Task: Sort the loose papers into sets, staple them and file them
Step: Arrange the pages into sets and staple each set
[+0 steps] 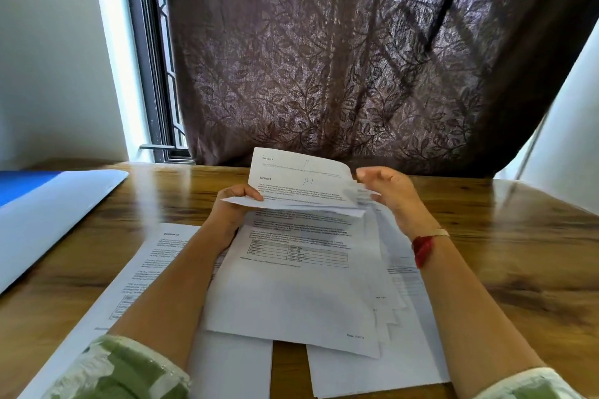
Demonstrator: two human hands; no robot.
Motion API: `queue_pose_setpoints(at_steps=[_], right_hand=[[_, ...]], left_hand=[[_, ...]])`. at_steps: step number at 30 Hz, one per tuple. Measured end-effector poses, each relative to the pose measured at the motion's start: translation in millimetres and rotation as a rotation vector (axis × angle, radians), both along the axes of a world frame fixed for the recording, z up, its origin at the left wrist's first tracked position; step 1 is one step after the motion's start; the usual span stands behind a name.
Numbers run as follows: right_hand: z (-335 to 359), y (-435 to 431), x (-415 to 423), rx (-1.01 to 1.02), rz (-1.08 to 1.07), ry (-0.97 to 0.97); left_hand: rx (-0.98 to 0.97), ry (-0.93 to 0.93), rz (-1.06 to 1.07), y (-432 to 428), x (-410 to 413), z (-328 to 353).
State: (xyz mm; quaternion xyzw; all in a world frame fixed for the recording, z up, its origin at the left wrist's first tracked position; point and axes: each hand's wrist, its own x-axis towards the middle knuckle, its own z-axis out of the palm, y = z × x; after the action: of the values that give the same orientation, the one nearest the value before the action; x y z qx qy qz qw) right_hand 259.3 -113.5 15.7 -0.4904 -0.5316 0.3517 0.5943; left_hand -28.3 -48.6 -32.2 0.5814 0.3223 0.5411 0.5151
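Observation:
Several printed sheets lie fanned on the wooden table in front of me. My left hand (235,207) pinches the near left edge of a few lifted sheets (301,185), which tilt up toward the curtain. My right hand (387,191) hovers at their right edge, fingers loosely spread, holding nothing that I can make out. A large page with a table (291,288) lies on top of the pile beneath. Another single page (155,256) lies to the left, partly under my left forearm. More sheets (408,301) stick out on the right.
A blue and white folder (48,214) lies open at the left of the table (518,253). A dark patterned curtain (356,58) hangs right behind the far edge, with a window frame (152,74) to its left.

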Motion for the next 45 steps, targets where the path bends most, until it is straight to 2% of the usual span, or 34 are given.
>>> queue_pose_setpoints(at_steps=[2, 5, 13, 16, 19, 22, 25, 28, 31, 32, 33, 36, 40, 45], right_hand=[[-7, 5, -2, -0.064, -0.117, -0.170], [-14, 6, -6, -0.111, -0.080, -0.091], [-3, 4, -11, 0.121, -0.126, -0.078], [0, 0, -15, 0.145, -0.002, -0.006], [2, 1, -11, 0.052, 0.226, 0.071], [3, -3, -8, -0.071, 0.500, -0.001], [1, -6, -6, -0.151, 0.564, -0.127], [3, -8, -6, -0.094, 0.502, 0.000], [-7, 6, -1, -0.044, 0.058, 0.095], [-11, 11, -1, -0.089, -0.081, 0.054], [-16, 14, -2, -0.148, -0.127, 0.004], [-28, 20, -2, -0.270, -0.022, -0.016], [-14, 13, -10, -0.094, -0.080, -0.053], [-6, 5, -14, -0.019, 0.039, -0.030]], left_hand=[[-0.005, 0.005, 0.000, -1, 1, 1], [-0.005, 0.001, -0.018, -3, 1, 3], [-0.004, 0.006, -0.053, -5, 0, 1], [-0.019, 0.001, -0.026, -3, 0, 0], [-0.060, -0.024, 0.085, 2, 4, 1], [-0.023, -0.046, 0.096, 4, 3, 0], [-0.023, -0.044, 0.079, 2, 1, 1], [-0.017, 0.003, 0.065, -1, 2, 4], [-0.035, 0.039, 0.078, 0, 3, 3], [-0.038, 0.042, 0.082, 0, 3, 3], [-0.044, 0.036, 0.077, 1, 4, 3], [-0.046, 0.030, 0.048, 1, 4, 3], [-0.064, 0.033, 0.088, 2, 3, 4], [-0.108, -0.007, 0.101, 3, 2, 3]])
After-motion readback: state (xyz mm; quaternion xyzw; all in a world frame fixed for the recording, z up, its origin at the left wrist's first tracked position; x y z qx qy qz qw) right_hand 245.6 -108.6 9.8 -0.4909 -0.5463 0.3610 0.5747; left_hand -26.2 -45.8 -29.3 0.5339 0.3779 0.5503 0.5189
